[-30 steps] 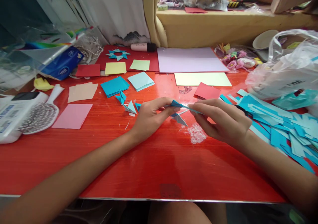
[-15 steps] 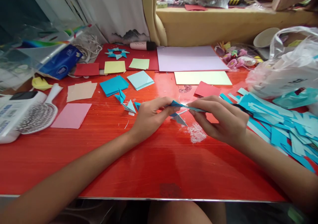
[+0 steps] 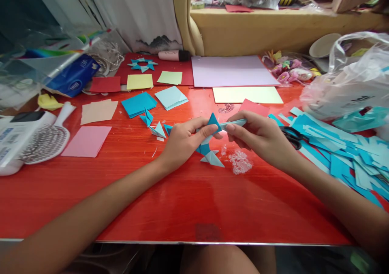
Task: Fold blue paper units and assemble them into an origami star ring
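We now hold the folded blue paper piece (image 3: 213,122) tipped up rather than flat as a moment ago, just above the red table (image 3: 182,201); our left hand (image 3: 182,144) pinches its middle; our right hand (image 3: 261,138) pinches its pale end; its lower points hang free, seemingly joined.

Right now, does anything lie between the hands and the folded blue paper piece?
Nothing visible does. The left hand and the right hand both pinch the folded blue paper piece directly, above the red table. The scissors lie beyond the right hand, aside.
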Demonstrator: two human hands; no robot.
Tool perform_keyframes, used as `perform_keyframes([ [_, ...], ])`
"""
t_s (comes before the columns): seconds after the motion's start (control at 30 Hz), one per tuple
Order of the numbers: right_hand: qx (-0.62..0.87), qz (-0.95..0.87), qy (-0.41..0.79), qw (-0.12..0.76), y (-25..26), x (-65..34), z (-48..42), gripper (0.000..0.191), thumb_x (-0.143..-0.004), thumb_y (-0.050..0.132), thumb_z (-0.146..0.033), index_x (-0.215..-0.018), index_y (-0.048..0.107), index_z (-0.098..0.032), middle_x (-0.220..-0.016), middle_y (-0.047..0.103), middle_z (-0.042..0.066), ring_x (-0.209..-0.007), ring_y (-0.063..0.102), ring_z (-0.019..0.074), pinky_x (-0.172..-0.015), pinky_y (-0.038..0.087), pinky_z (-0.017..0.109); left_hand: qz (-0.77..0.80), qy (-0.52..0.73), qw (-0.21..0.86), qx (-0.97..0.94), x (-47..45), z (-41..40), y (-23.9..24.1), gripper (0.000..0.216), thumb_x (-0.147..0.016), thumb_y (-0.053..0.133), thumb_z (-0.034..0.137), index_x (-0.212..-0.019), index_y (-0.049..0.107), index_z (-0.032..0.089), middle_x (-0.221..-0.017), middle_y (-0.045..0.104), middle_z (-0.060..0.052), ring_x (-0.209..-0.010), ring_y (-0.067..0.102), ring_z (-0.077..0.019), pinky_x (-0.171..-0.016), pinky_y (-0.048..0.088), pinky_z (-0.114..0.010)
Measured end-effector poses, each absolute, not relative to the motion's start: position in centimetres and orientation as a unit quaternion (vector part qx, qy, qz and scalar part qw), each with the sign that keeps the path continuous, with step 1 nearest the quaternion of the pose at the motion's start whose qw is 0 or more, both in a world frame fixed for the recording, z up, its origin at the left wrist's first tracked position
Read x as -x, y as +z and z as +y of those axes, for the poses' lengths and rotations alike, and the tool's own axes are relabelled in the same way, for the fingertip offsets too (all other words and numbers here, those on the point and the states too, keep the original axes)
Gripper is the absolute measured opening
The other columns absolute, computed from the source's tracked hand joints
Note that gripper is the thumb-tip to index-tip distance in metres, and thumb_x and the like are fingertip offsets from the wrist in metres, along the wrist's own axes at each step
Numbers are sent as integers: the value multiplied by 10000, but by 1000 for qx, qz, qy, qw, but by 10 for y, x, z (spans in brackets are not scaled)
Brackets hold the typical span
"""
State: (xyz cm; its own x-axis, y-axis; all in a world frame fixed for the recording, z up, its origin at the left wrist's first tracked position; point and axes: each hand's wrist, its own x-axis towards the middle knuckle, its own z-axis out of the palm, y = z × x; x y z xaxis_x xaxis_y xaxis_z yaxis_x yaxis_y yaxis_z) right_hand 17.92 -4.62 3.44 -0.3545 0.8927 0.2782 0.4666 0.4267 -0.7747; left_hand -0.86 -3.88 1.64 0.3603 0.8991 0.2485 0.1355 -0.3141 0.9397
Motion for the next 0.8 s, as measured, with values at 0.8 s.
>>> perform_keyframes([
  [0.8, 509, -706, 347, 348, 14, -165, -51, 337, -882, 463, -408, -658, 516, -162, -485, 487, -45, -430, 417, 65, -453, 317, 204, 397, 320, 472, -719, 10, -29, 8, 387, -845, 462, 470, -792, 705, 173, -536, 551, 16, -448, 371, -68, -414, 241, -214],
])
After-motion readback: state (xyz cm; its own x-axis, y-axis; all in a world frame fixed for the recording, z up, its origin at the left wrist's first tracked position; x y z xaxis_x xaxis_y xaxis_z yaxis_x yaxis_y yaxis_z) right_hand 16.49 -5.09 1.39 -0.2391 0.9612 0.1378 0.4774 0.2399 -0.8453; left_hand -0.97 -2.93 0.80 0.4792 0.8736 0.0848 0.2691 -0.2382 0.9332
